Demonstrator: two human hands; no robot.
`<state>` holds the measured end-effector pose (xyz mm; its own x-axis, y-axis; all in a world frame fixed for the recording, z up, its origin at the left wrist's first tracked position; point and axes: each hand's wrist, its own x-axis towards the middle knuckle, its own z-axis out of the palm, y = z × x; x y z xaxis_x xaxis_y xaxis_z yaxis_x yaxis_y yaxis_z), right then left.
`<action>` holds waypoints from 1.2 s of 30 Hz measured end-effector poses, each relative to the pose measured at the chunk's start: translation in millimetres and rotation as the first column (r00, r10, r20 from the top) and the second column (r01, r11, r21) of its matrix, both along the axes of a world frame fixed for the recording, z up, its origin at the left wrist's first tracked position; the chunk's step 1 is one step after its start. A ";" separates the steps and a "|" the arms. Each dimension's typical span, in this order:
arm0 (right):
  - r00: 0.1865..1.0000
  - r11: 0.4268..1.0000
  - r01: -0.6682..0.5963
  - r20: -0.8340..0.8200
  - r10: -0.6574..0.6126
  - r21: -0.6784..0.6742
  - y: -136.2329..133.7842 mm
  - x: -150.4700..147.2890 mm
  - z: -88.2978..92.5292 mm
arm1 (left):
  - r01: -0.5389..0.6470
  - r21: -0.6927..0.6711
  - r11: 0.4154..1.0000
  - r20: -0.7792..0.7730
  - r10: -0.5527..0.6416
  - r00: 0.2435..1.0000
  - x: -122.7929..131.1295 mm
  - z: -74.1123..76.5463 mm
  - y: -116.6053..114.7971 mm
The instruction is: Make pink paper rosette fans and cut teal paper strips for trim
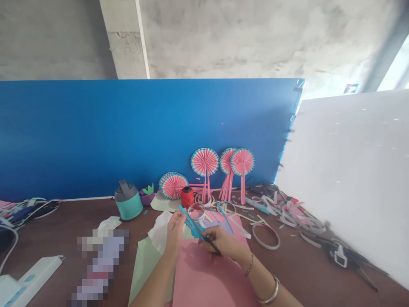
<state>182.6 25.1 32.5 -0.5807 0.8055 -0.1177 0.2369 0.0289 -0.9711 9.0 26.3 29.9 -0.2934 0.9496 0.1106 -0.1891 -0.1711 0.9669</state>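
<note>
Between the fingers of my left hand (175, 228) is a narrow blue paper strip (182, 209), slanting up to the left. My right hand (223, 243) is closed around dark-handled scissors (212, 246), whose blades point up and left along the blue paper. Whether the blades are parted is too small to make out. Under both hands lies a large pink paper sheet (204, 273), with a pale green sheet (147, 260) beside it on the left. Crumpled white paper (159, 230) is by my left hand. Small blue scraps lie just beyond the scissors.
Pleated pink paper fans (205, 162) with streamers lean against the blue partition (143, 128). A red thread spool (187, 197) and a teal container (128, 202) stand at the back. Tape rolls (266, 236) and paper strips lie right; a power strip (38, 279) is left.
</note>
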 end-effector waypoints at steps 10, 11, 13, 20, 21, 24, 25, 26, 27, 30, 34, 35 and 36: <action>1.000 1.000 0.025 -0.010 -0.024 0.018 3.6 0.4 -5.6 | 0.032 0.015 0.999 -0.028 -0.032 0.999 1.3 -4.0 1.1; 1.000 1.000 0.025 -0.010 -0.025 0.016 3.3 0.3 -5.1 | 0.033 0.015 0.999 -0.031 -0.033 0.999 1.2 -3.7 1.2; 1.000 1.000 0.026 -0.007 -0.026 0.016 2.8 0.2 -3.8 | 0.034 0.014 0.999 -0.034 -0.033 0.999 1.3 -2.9 1.1; 1.000 1.000 0.026 0.016 -0.026 0.010 3.0 -0.1 -1.4 | 0.026 0.009 1.000 -0.038 -0.025 0.999 2.8 0.1 -0.9; 1.000 1.000 0.025 0.013 -0.025 0.008 3.0 -0.2 -1.7 | 0.026 0.009 1.000 -0.040 -0.025 0.999 2.9 0.5 -1.3; 1.000 1.000 0.018 0.000 -0.018 -0.004 2.5 -0.5 -2.5 | 0.027 0.011 1.000 -0.052 -0.027 0.998 3.2 1.3 -2.0; 1.000 1.000 0.019 -0.002 -0.019 -0.010 2.3 -0.6 -2.6 | 0.026 0.011 1.000 -0.057 -0.025 0.998 3.3 1.5 -2.1; 1.000 1.000 0.023 -0.003 -0.023 -0.012 2.1 -0.6 -2.6 | 0.025 0.010 1.000 -0.062 -0.024 0.998 3.5 1.6 -2.2; 1.000 1.000 0.029 -0.003 -0.029 -0.011 1.9 -0.7 -2.6 | 0.023 0.008 1.000 -0.066 -0.023 0.998 3.8 1.8 -2.3; 0.999 0.999 0.042 0.007 -0.042 0.005 1.7 -1.0 -2.2 | 0.024 0.003 1.000 -0.073 -0.023 0.997 4.4 2.3 -2.7; 0.999 0.999 0.047 0.015 -0.047 0.011 1.4 -1.4 -0.8 | 0.023 0.003 1.000 -0.075 -0.023 0.997 4.7 3.5 -3.5; 0.999 0.999 0.045 0.014 -0.045 0.016 1.2 -1.4 -0.2 | 0.024 0.003 1.000 -0.074 -0.023 0.997 4.8 3.8 -3.8; 0.999 0.999 0.043 0.012 -0.044 0.021 1.0 -1.2 0.4 | 0.025 0.003 1.000 -0.073 -0.024 0.997 4.8 4.1 -4.0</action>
<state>181.4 26.1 32.9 -0.5436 0.8324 -0.1074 0.2505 0.0388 -0.9673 13.8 22.2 34.0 -0.2612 0.9559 0.1342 -0.1222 -0.1706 0.9777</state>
